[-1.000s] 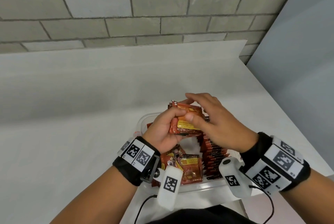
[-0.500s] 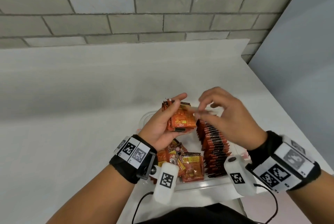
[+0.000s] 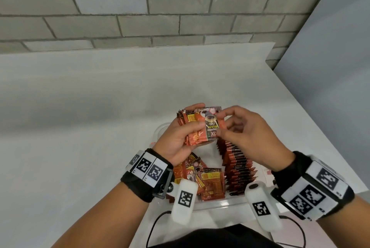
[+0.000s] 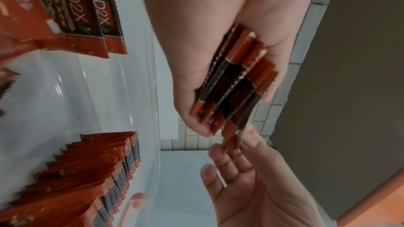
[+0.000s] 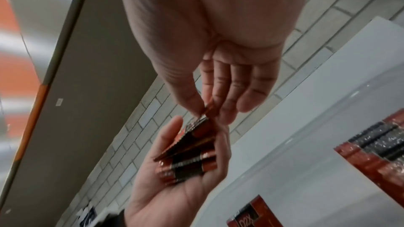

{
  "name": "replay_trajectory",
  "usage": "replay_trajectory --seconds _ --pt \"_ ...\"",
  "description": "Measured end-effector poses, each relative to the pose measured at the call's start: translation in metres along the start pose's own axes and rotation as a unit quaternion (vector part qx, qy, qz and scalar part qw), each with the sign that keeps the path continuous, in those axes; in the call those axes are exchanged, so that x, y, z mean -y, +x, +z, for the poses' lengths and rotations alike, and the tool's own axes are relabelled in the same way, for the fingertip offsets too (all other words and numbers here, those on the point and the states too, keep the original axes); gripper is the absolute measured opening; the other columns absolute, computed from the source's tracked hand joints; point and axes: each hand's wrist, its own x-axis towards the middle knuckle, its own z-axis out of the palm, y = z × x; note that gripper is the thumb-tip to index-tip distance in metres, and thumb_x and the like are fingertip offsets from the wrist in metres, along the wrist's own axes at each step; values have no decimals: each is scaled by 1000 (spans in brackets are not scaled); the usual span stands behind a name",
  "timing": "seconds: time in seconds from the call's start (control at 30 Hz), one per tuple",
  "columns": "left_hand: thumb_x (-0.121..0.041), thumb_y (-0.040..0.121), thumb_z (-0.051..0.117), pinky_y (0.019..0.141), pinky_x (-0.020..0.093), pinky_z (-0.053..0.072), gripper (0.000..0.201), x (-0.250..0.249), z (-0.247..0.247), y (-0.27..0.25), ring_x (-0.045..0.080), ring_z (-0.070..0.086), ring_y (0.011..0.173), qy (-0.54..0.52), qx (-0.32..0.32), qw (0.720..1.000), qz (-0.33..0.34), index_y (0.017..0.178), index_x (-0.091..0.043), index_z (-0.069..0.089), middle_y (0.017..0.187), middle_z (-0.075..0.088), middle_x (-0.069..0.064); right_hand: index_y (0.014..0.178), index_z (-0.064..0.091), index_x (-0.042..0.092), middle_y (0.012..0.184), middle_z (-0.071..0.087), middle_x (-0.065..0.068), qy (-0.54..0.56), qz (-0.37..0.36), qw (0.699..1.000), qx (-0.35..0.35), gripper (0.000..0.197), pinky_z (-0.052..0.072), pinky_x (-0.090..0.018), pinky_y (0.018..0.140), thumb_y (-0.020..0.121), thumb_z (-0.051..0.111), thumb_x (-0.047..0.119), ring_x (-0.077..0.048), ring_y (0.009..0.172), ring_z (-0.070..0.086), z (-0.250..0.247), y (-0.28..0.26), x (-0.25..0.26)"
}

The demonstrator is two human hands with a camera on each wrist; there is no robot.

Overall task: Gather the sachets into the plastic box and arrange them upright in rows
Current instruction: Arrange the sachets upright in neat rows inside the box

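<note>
Left hand: the left hand (image 3: 180, 139) is raised above the plastic box (image 3: 212, 203), palm turned up, fingers and thumb curled round a small stack of sachets (image 3: 192, 127) held on edge; the left wrist view shows the stack (image 4: 234, 82) fanned between thumb and fingers.
Right hand: the right hand (image 3: 252, 137) pinches the front sachet (image 3: 212, 125) of that stack between thumb and forefinger, the other fingers loosely bent; the right wrist view shows the pinch on its edge (image 5: 206, 110).
Front sachet: red-orange with a dark panel, printed face towards the head camera, touching the stack.
Row in box: a row of upright sachets (image 3: 236, 167) stands along the right side of the box, packed face to face.
Loose sachets: loose sachets (image 3: 208, 181) lie flat and overlapping at the near left of the box.
Box: clear, sitting on the white table (image 3: 80, 127) near its front edge.
Backdrop: grey brick wall (image 3: 140, 7).
</note>
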Motion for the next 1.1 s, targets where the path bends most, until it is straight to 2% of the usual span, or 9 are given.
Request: replay_trajectory --seconds 0.13,0.2,0.43,0.57,0.63,0.73,0.83,0.97,1.1 --pt "-5 71 76 75 40 57 43 0 1 1 24 70 89 15 0 1000 -22 111 -12 63 102 71 12 104 51 28 77 61 5 13 -10 1000 -10 35 50 -37 70 84 60 2 -14 70 60 -4 7 0" --pt "-15 55 90 78 43 56 59 2 1 3 25 70 89 16 5 1000 -26 109 -12 66 102 71 14 103 54 26 83 61 3 -11 -18 1000 -9 29 51 -41 72 86 56 2 -18 76 59 -6 8 0" --pt "-29 51 92 79 41 56 51 0 -2 2 22 71 89 13 33 999 -21 98 -20 76 99 73 10 107 47 23 86 60 -5 44 -18 999 16 30 55 -28 59 91 51 -2 -15 65 64 -13 19 13" --pt "-24 52 92 76 43 58 69 -1 -4 4 29 68 96 -4 10 1000 -17 115 -16 65 112 68 14 96 64 24 91 66 1 -38 -65 997 17 28 55 -35 70 90 53 0 -22 80 64 -14 25 14" --pt "-13 61 87 75 42 58 62 1 -1 3 28 68 95 12 25 1000 -14 117 -13 61 109 68 14 94 67 30 94 65 5 -64 -84 994 20 32 51 -26 71 90 54 1 -15 82 61 -13 25 15" --pt "10 70 64 73 39 57 43 7 6 1 24 68 85 40 28 999 3 106 -13 65 93 71 10 111 63 32 97 60 7 -82 -95 992 33 33 48 -17 68 91 57 6 -9 76 57 -8 25 16" --pt "10 67 58 74 39 57 46 6 9 2 23 67 86 45 -1 999 28 108 -12 61 93 70 10 125 53 30 100 60 7 -62 -33 998 0 38 54 -26 71 90 62 17 -13 80 62 -10 28 13" --pt "11 64 61 74 39 57 51 5 8 5 24 66 89 64 -25 997 46 109 -11 57 97 68 11 104 66 19 92 69 -3 -56 21 997 51 19 55 -36 82 85 68 14 -23 84 67 -20 32 10" --pt "5 68 65 70 35 57 47 -5 6 7 23 67 91 72 -36 995 59 110 -14 56 105 66 12 85 68 14 79 70 -5 -14 12 998 66 11 54 -22 74 81 70 5 -13 73 66 -29 42 16"
